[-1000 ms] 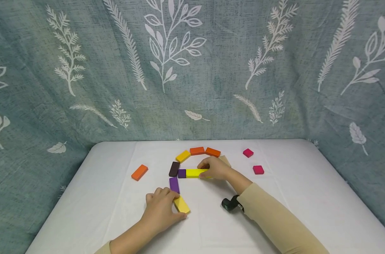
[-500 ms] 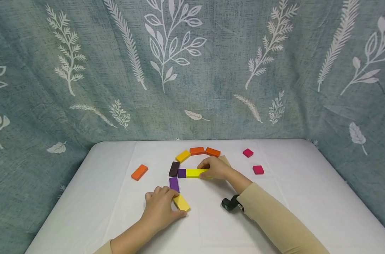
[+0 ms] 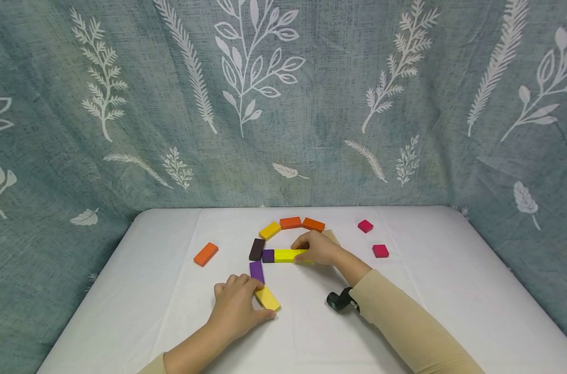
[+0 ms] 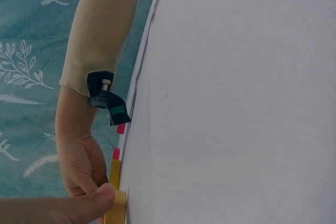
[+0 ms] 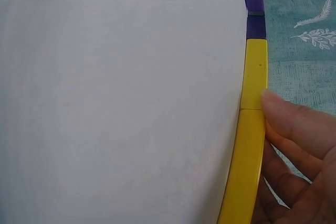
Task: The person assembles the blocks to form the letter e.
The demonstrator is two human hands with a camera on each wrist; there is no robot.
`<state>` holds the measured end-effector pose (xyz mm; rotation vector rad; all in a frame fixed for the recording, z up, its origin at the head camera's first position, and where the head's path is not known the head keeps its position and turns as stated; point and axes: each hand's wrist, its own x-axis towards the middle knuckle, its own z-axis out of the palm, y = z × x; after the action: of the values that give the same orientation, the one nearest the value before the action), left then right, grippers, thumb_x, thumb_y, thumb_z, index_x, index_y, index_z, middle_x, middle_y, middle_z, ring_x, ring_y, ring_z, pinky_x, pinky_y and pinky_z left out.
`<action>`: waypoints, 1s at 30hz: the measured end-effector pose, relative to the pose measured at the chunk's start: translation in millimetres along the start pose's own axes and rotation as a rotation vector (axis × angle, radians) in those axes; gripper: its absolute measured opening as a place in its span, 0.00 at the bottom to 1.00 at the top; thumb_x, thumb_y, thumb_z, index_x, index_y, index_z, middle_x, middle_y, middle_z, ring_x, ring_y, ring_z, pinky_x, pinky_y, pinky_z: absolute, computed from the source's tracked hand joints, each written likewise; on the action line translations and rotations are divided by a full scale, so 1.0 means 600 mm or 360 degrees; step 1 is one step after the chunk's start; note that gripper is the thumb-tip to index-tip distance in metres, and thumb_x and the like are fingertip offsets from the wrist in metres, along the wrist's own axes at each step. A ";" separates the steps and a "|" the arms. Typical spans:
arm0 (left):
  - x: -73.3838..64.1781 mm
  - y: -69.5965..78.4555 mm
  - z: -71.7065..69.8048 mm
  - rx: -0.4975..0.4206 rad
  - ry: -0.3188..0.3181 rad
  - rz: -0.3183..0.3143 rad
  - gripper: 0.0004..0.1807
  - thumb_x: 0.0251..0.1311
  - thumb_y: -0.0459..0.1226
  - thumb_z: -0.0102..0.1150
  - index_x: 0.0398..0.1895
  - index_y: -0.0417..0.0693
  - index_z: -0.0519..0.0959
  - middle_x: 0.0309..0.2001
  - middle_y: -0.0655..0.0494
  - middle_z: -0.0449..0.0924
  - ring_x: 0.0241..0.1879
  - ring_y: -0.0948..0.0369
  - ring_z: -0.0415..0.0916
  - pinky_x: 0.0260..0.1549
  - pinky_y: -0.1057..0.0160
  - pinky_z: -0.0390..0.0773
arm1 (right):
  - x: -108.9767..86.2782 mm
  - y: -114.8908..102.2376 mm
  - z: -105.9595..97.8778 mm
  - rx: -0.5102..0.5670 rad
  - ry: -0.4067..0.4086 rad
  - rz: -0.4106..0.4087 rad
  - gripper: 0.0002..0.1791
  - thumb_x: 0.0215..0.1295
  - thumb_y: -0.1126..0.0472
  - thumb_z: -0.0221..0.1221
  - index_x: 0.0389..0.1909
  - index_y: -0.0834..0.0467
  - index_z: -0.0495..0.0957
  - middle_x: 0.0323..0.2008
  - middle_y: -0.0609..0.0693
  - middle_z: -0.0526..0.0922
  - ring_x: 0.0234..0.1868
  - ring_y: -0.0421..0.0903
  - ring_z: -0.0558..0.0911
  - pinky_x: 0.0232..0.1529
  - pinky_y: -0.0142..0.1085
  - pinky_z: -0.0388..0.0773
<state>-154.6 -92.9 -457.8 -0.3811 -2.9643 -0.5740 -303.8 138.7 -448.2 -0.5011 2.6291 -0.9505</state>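
Coloured wooden blocks form a curve on the white table. My left hand [image 3: 236, 301] pinches a yellow block [image 3: 267, 299] between fingers and thumb, its far end against a purple block [image 3: 256, 272]. In the left wrist view the thumb presses that block's end. My right hand [image 3: 319, 248] pinches a bright yellow block [image 5: 244, 166], partly hidden by the hand in the head view. It lies end to end with another yellow block [image 5: 256, 74] and a small dark purple block [image 3: 267, 256]. Its thumb tip lies near the seam between the yellow blocks.
A dark brown block [image 3: 257, 249], a yellow-orange block [image 3: 269, 230], two orange blocks [image 3: 290, 223] and a beige block [image 3: 331, 237] continue the curve. A loose orange block [image 3: 206, 254] lies left, two red blocks [image 3: 380, 251] right. A black wrist camera [image 3: 340, 300] hangs at the right sleeve.
The left thumb and the near end of its yellow block have shifted slightly away from me, turning the block a little. The right hand stays in place.
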 end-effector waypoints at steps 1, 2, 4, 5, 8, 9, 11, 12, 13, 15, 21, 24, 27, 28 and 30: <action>0.000 0.000 0.000 -0.0001 0.0000 -0.0002 0.35 0.38 0.61 0.78 0.47 0.51 0.83 0.42 0.59 0.77 0.45 0.57 0.68 0.42 0.50 0.61 | 0.000 0.000 0.000 0.0002 -0.0002 -0.0004 0.15 0.58 0.63 0.71 0.47 0.56 0.87 0.45 0.46 0.86 0.46 0.42 0.82 0.54 0.39 0.79; 0.000 0.001 0.000 -0.0001 0.0000 -0.0004 0.35 0.38 0.61 0.78 0.47 0.51 0.83 0.42 0.59 0.77 0.45 0.57 0.68 0.42 0.50 0.61 | -0.001 0.000 -0.001 0.0004 -0.0004 -0.0009 0.15 0.59 0.63 0.71 0.47 0.56 0.87 0.45 0.46 0.86 0.46 0.42 0.82 0.54 0.39 0.79; 0.000 0.001 0.000 -0.0005 0.0002 -0.0003 0.35 0.38 0.61 0.78 0.46 0.51 0.83 0.42 0.59 0.77 0.45 0.57 0.68 0.43 0.50 0.61 | -0.002 0.001 -0.003 0.0014 -0.0012 -0.0020 0.15 0.59 0.64 0.71 0.48 0.56 0.87 0.45 0.46 0.86 0.47 0.42 0.82 0.53 0.39 0.79; 0.000 0.002 0.000 -0.0006 0.0003 -0.0003 0.35 0.38 0.61 0.78 0.46 0.51 0.83 0.41 0.59 0.77 0.45 0.57 0.68 0.43 0.49 0.61 | -0.003 0.002 -0.004 0.0014 -0.0012 -0.0030 0.15 0.59 0.64 0.71 0.48 0.56 0.86 0.45 0.47 0.86 0.47 0.42 0.82 0.53 0.39 0.79; 0.000 0.002 0.000 -0.0006 0.0007 -0.0003 0.35 0.38 0.61 0.78 0.46 0.51 0.83 0.41 0.59 0.77 0.45 0.57 0.68 0.43 0.49 0.61 | -0.007 0.004 -0.010 0.0022 -0.0013 -0.0057 0.16 0.60 0.64 0.71 0.49 0.57 0.86 0.46 0.48 0.86 0.48 0.44 0.82 0.53 0.40 0.79; 0.000 0.002 0.001 -0.0006 0.0008 -0.0003 0.35 0.38 0.61 0.78 0.46 0.51 0.83 0.41 0.59 0.77 0.45 0.57 0.68 0.43 0.49 0.61 | -0.009 0.006 -0.012 0.0029 -0.0015 -0.0059 0.16 0.60 0.64 0.70 0.50 0.57 0.85 0.47 0.48 0.86 0.49 0.44 0.82 0.53 0.40 0.79; 0.000 0.002 0.001 -0.0005 0.0009 -0.0007 0.35 0.38 0.61 0.78 0.46 0.51 0.83 0.41 0.59 0.77 0.45 0.57 0.68 0.43 0.49 0.61 | -0.013 0.008 -0.017 0.0025 -0.0012 -0.0063 0.16 0.61 0.63 0.70 0.51 0.58 0.85 0.47 0.48 0.86 0.50 0.46 0.82 0.54 0.41 0.79; 0.000 0.002 0.001 -0.0006 0.0010 -0.0009 0.35 0.38 0.61 0.78 0.46 0.50 0.83 0.41 0.59 0.77 0.45 0.57 0.68 0.42 0.50 0.61 | -0.014 0.009 -0.020 0.0022 -0.0014 -0.0062 0.17 0.61 0.63 0.70 0.51 0.58 0.85 0.48 0.48 0.85 0.51 0.46 0.82 0.54 0.41 0.79; 0.000 0.002 0.001 -0.0008 0.0011 -0.0010 0.35 0.38 0.61 0.78 0.46 0.50 0.83 0.41 0.59 0.77 0.45 0.57 0.68 0.42 0.50 0.61 | -0.016 0.011 -0.022 0.0021 -0.0017 -0.0057 0.17 0.61 0.62 0.70 0.52 0.57 0.85 0.48 0.48 0.85 0.52 0.46 0.82 0.55 0.41 0.78; -0.001 0.002 0.002 -0.0014 0.0018 -0.0007 0.35 0.38 0.61 0.79 0.46 0.50 0.83 0.41 0.59 0.77 0.45 0.57 0.68 0.41 0.50 0.61 | -0.020 0.014 -0.028 0.0015 -0.0020 -0.0052 0.17 0.62 0.61 0.69 0.52 0.57 0.84 0.49 0.48 0.85 0.53 0.47 0.81 0.56 0.42 0.78; -0.003 0.001 0.002 -0.0027 0.0054 0.0015 0.35 0.37 0.61 0.78 0.46 0.51 0.83 0.40 0.60 0.76 0.43 0.58 0.67 0.40 0.52 0.60 | -0.033 0.030 -0.047 0.0002 -0.0002 -0.0046 0.17 0.62 0.62 0.69 0.52 0.58 0.84 0.51 0.49 0.85 0.54 0.49 0.80 0.57 0.45 0.77; -0.003 0.001 0.000 -0.0035 0.0070 0.0018 0.35 0.38 0.61 0.78 0.46 0.51 0.83 0.41 0.60 0.76 0.43 0.58 0.67 0.40 0.52 0.60 | -0.041 0.042 -0.053 0.0004 0.0023 -0.0025 0.16 0.62 0.62 0.69 0.51 0.57 0.85 0.49 0.48 0.85 0.52 0.48 0.80 0.56 0.44 0.78; -0.003 0.000 -0.003 -0.0047 0.0097 0.0014 0.34 0.38 0.60 0.79 0.47 0.52 0.83 0.42 0.60 0.77 0.43 0.58 0.67 0.40 0.52 0.60 | -0.047 0.051 -0.057 0.0002 0.0044 -0.0005 0.15 0.62 0.62 0.69 0.50 0.57 0.85 0.49 0.49 0.84 0.50 0.48 0.80 0.54 0.43 0.78; -0.003 -0.001 -0.004 -0.0055 0.0107 0.0012 0.34 0.39 0.59 0.79 0.47 0.52 0.83 0.42 0.60 0.77 0.43 0.59 0.67 0.40 0.52 0.60 | -0.049 0.052 -0.058 0.0001 0.0047 0.0008 0.15 0.62 0.63 0.69 0.50 0.57 0.85 0.50 0.50 0.84 0.50 0.48 0.80 0.54 0.43 0.78; -0.002 -0.004 -0.006 -0.0069 0.0125 0.0006 0.33 0.39 0.58 0.79 0.47 0.52 0.84 0.42 0.60 0.78 0.43 0.59 0.67 0.41 0.52 0.60 | -0.052 0.055 -0.059 -0.0005 0.0051 0.0010 0.15 0.62 0.64 0.69 0.50 0.58 0.85 0.55 0.54 0.81 0.55 0.51 0.79 0.56 0.44 0.78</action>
<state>-153.9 -96.5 -455.3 -0.3594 -2.8797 -0.6388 -297.1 195.4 -438.9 -0.4817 2.6596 -0.9606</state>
